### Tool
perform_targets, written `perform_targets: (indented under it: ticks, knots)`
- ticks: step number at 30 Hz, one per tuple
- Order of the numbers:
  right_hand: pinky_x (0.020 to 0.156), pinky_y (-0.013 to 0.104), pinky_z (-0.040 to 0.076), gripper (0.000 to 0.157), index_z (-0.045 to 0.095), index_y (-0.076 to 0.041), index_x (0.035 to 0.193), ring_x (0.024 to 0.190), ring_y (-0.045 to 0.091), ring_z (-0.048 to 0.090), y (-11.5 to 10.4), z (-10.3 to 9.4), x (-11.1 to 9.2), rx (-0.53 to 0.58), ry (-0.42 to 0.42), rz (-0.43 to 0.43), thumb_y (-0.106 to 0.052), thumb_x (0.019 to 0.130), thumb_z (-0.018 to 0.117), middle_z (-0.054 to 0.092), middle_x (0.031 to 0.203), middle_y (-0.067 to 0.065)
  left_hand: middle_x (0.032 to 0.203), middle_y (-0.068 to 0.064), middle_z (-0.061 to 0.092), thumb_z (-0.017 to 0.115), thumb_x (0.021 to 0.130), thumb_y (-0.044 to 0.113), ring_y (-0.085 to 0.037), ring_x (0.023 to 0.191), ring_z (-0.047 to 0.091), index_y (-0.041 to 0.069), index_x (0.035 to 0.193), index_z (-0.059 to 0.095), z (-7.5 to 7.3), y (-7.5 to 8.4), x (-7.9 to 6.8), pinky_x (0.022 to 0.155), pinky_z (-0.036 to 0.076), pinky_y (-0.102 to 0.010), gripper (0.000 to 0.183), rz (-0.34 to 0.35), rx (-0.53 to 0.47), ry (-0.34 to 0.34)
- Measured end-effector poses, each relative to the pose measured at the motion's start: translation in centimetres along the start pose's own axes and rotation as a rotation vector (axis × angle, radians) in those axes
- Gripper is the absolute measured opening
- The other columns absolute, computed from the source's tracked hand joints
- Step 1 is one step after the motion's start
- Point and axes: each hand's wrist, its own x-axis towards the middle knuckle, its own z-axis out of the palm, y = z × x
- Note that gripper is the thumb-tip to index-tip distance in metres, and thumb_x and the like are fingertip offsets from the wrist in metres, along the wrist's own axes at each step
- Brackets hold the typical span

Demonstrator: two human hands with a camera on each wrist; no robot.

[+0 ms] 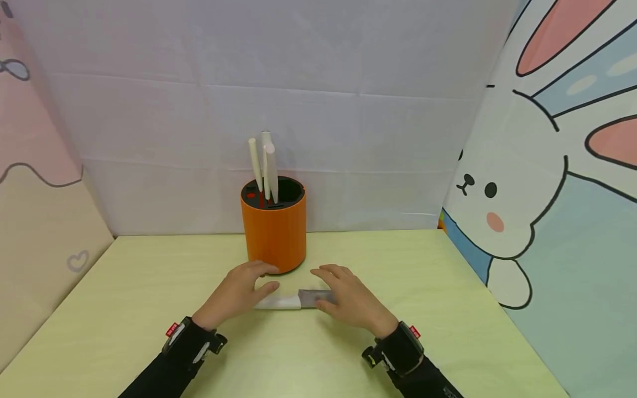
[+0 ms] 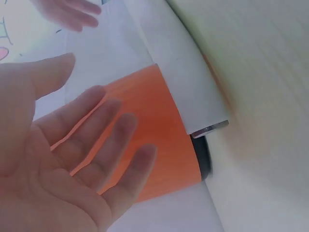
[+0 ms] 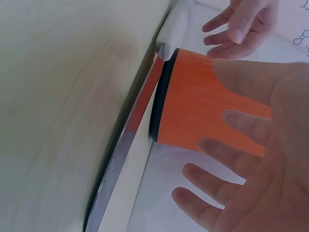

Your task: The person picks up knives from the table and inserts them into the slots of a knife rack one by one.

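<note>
A knife (image 1: pixel 283 302) with a white handle and a grey metal blade lies on the table in front of an orange knife holder (image 1: pixel 275 235). My left hand (image 1: pixel 238 293) hovers by the handle, fingers spread and loosely bent, palm bare in the left wrist view. Over the blade my right hand (image 1: pixel 350 296) hangs with its fingers apart and nothing between them; it covers the blade's tip in the head view. The right wrist view shows the blade (image 3: pixel 123 140) lying along the table, apart from the fingers.
Several white handles (image 1: pixel 269 166) stick up from the holder's black top. The yellowish table (image 1: pixel 149 331) meets a pale cloth wall (image 1: pixel 149 110) behind the holder. On the right hangs a cloth printed with a rabbit (image 1: pixel 507 204).
</note>
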Motion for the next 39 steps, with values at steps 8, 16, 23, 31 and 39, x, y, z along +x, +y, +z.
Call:
perform_targets:
  ticks: [8, 16, 23, 31, 39]
  knots:
    - [0.101, 0.044, 0.039, 0.059, 0.043, -0.018, 0.141, 0.125, 0.023, 0.04, 0.0, 0.3, -0.1, -0.008, -0.004, -0.018, -0.029, 0.089, 0.069, 0.043, 0.14, 0.006, 0.118, 0.004, 0.06, 0.066, 0.092, 0.036, -0.016, 0.106, 0.055, 0.017, 0.123, 0.062, -0.2, -1.1, -0.4, 0.082, 0.051, -0.045, 0.037, -0.012, -0.122, 0.093]
    - [0.101, 0.042, 0.04, 0.056, 0.045, -0.017, 0.14, 0.125, 0.022, 0.04, -0.5, 0.4, 0.2, 0.012, 0.0, -0.056, -0.028, 0.09, 0.068, 0.045, 0.138, 0.005, 0.122, -0.002, 0.058, 0.057, 0.095, 0.047, -0.02, 0.103, 0.056, 0.015, 0.125, 0.059, -0.3, -1.6, -0.7, 0.083, 0.051, -0.048, 0.044, -0.019, -0.215, 0.144]
    - [0.099, 0.039, 0.042, 0.052, 0.05, -0.014, 0.135, 0.119, 0.021, 0.044, -1.3, 1.4, 1.4, 0.012, -0.014, -0.111, -0.025, 0.088, 0.07, 0.051, 0.128, 0.003, 0.128, 0.002, 0.054, 0.057, 0.095, 0.047, -0.015, 0.106, 0.055, 0.017, 0.129, 0.056, -0.5, -1.7, -1.3, 0.087, 0.05, -0.049, 0.046, -0.079, -0.292, 0.164]
    - [0.092, 0.031, 0.045, 0.049, 0.054, -0.014, 0.131, 0.108, 0.018, 0.046, -2.5, 2.9, 3.2, -0.033, -0.064, -0.109, -0.029, 0.088, 0.07, 0.054, 0.12, 0.001, 0.135, 0.0, 0.049, 0.054, 0.098, 0.042, -0.018, 0.11, 0.053, 0.016, 0.135, 0.051, -0.4, -2.2, -2.1, 0.091, 0.048, -0.049, 0.046, -0.069, -0.334, 0.175]
    - [0.089, 0.029, 0.045, 0.043, 0.06, -0.015, 0.126, 0.101, 0.017, 0.048, -3.1, 5.2, 4.4, -0.121, -0.14, -0.099, -0.028, 0.086, 0.071, 0.056, 0.115, 0.0, 0.136, -0.001, 0.047, 0.05, 0.1, 0.043, -0.028, 0.118, 0.047, 0.017, 0.138, 0.047, 0.1, -2.3, -2.3, 0.094, 0.041, -0.056, 0.046, -0.06, -0.335, 0.154]
